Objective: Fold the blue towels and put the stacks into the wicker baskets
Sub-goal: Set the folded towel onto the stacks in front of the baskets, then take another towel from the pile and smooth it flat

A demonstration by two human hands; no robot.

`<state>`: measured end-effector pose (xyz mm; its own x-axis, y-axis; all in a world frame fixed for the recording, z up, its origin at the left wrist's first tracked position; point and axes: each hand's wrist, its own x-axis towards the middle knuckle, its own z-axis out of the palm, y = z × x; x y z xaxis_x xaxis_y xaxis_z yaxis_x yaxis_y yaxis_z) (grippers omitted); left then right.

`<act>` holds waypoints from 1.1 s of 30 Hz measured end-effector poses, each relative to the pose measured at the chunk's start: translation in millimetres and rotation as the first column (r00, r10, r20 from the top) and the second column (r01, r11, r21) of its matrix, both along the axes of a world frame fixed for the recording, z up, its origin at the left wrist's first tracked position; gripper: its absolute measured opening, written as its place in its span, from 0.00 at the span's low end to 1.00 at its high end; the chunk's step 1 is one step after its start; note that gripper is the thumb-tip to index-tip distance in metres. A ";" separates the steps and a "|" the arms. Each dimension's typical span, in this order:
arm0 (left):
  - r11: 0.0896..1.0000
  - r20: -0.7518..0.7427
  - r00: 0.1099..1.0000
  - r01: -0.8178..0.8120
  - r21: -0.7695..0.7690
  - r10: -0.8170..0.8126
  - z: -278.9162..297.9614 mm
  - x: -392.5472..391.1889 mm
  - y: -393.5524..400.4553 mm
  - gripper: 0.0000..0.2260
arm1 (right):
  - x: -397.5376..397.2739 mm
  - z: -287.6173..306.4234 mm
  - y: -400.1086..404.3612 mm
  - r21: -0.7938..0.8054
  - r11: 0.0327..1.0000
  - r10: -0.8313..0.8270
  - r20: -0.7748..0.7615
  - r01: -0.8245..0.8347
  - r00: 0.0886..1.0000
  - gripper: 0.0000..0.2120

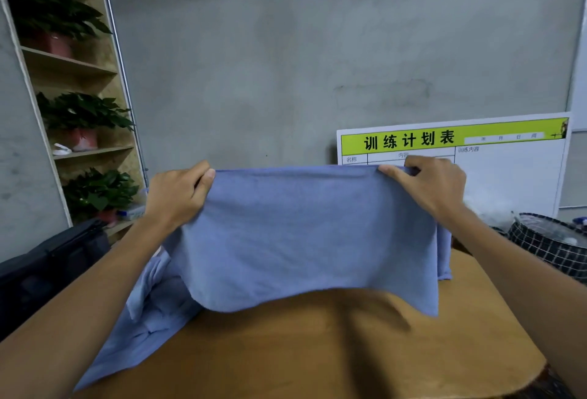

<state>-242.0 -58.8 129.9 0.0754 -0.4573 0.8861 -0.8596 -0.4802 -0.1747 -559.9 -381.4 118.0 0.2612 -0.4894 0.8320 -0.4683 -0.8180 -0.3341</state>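
Left hand and right hand each pinch a top corner of a blue towel, hanging above the counter beside unfolded towels; folding is starting, probably bringing corners together next

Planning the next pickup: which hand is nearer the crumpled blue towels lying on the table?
Left. The left hand grips the held towel's corner directly above the crumpled blue towels; the right hand grips the far corner, across the wooden table.
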 end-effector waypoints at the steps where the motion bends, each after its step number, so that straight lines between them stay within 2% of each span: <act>1: 1.000 0.002 1.000 0.014 -0.015 -0.014 2.0 -5.6 4.7 0.17 | -6.8 3.2 4.1 -0.006 1.000 -0.002 0.007 0.002 1.000 0.34; 6: 0.998 0.046 0.998 0.049 -0.028 -0.047 19.7 -24.3 18.6 0.17 | -32.9 19.9 6.1 -0.072 0.997 -0.029 0.051 0.033 0.998 0.35; 9: 0.999 0.018 0.999 0.048 0.006 -0.048 28.6 -24.0 14.5 0.17 | -32.0 27.5 -8.0 -0.099 0.993 -0.070 -0.017 0.068 0.997 0.37; 12: 0.997 -0.028 0.999 0.025 0.070 -0.023 9.7 -6.4 -5.5 0.18 | -13.3 15.6 -27.6 -0.068 0.994 -0.091 -0.134 0.083 0.987 0.37; 16: 0.981 -0.160 0.984 -0.049 0.188 0.080 -77.7 34.6 -52.3 0.18 | 27.5 -58.5 -75.2 -0.011 0.996 -0.088 -0.295 0.089 0.951 0.38; 20: 0.946 -0.361 0.923 -0.008 0.324 0.131 -198.7 61.6 -90.7 0.11 | 62.0 -169.9 -115.2 0.084 0.990 -0.055 -0.486 0.110 0.872 0.35; 22: 0.916 -0.374 0.918 0.030 0.399 0.133 -254.3 71.0 -100.1 0.12 | 70.7 -220.8 -127.3 0.113 0.992 0.010 -0.535 0.060 0.845 0.31; 24: 0.866 -0.294 0.943 0.014 0.500 0.154 -294.2 81.4 -103.8 0.15 | 75.0 -266.2 -137.2 0.025 0.999 0.038 -0.563 -0.029 0.826 0.29; 27: 0.852 -0.247 0.938 -0.083 0.517 0.242 -311.0 97.2 -106.0 0.13 | 78.0 -306.2 -144.7 -0.061 0.997 0.007 -0.581 -0.053 0.814 0.24; 30: 0.877 -0.275 0.937 -0.061 0.478 0.215 -302.0 98.4 -103.6 0.11 | 81.2 -306.6 -146.1 -0.086 0.996 -0.021 -0.496 -0.025 0.868 0.20; 33: 0.939 -0.456 0.883 0.052 0.340 0.116 -285.1 77.0 -102.0 0.07 | 78.8 -297.0 -139.4 -0.081 0.994 0.038 -0.415 -0.078 0.909 0.18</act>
